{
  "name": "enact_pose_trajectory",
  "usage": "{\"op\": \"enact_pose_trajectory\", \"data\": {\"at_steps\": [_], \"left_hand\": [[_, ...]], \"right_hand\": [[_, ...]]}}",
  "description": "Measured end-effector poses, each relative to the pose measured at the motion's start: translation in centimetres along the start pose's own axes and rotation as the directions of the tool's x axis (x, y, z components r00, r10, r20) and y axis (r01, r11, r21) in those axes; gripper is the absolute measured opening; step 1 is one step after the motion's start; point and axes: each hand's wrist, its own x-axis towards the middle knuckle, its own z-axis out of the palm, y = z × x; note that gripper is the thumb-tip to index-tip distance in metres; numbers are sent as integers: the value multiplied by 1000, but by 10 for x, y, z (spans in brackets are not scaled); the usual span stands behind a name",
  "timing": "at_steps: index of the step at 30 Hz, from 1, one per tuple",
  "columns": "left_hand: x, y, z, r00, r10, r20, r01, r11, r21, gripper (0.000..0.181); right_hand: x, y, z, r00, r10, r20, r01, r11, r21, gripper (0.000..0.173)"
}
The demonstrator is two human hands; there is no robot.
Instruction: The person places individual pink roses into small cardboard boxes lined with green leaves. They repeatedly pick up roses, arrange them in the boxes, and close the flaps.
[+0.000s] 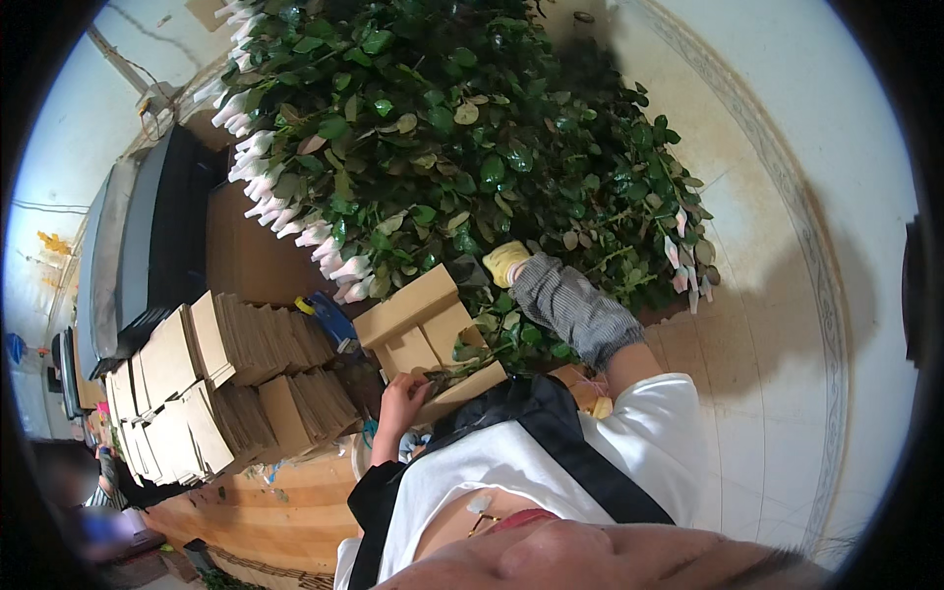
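My left hand (402, 404), bare, is at the near edge of an open cardboard wrapper (409, 317), its fingers closed around the end of a leafy stem (476, 361) that lies across the cardboard. My right hand (506, 263) wears a yellow glove below a grey striped sleeve cover and reaches against the near side of a big heap of leafy cut rose stems (457, 155). Its fingertips are partly hidden, so what they hold cannot be told. Pale pink buds in white net sleeves (258, 181) line the heap's left side; several more (680, 258) hang at its right.
Stacks of folded cardboard (214, 383) stand at the left, beside a blue tape dispenser (328, 317). Behind them are big dark grey boxes (136, 243). Another person (103, 487) is at the far lower left. A tiled wall with a patterned border (818, 243) curves along the right.
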Motion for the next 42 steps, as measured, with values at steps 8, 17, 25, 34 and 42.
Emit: {"op": "enact_pose_trajectory", "data": {"at_steps": [8,17,25,34,42], "left_hand": [[-4,5,-4,1000,-9,-1,9,1000,-11,13],[1,10,-3,999,51,6,-51,998,43,13],[4,5,1,999,30,-19,-29,998,49,12],[5,-1,2,998,59,7,-59,997,49,11],[5,2,-1,998,49,30,-50,998,47,12]], "right_hand": [[1,-4,-4,963,-102,-248,141,979,145,24],[-4,4,-54,606,-112,-787,113,992,-54,13],[20,-19,-91,392,-15,-920,184,981,62,11],[-65,-9,-112,156,169,-973,472,853,224,11],[14,-22,-176,45,276,-960,226,933,278,8]]}}
